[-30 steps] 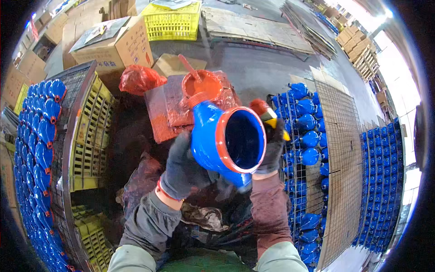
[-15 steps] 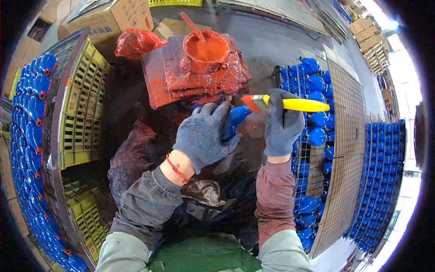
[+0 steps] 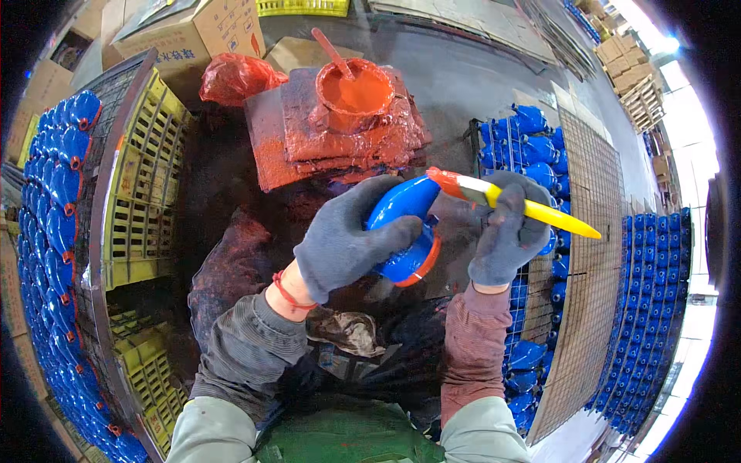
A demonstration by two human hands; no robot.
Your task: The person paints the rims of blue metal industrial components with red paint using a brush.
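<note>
My left hand, in a grey glove, grips a blue elbow-shaped pipe fitting whose lower rim is painted orange-red. My right hand, also gloved, holds a yellow-handled paintbrush; its red-tipped bristles touch the fitting's upper end. Just beyond the hands, a pot of orange-red paint with a stick in it sits on a paint-caked block.
A wire rack on my left holds rows of blue fittings with yellow crates inside it. More blue fittings lie on wire mesh panels to my right. A red plastic bag and cardboard boxes stand behind.
The fitting was first held up with its open mouth toward the camera. It has since been lowered and turned, and the brush now rests against its upper end.
</note>
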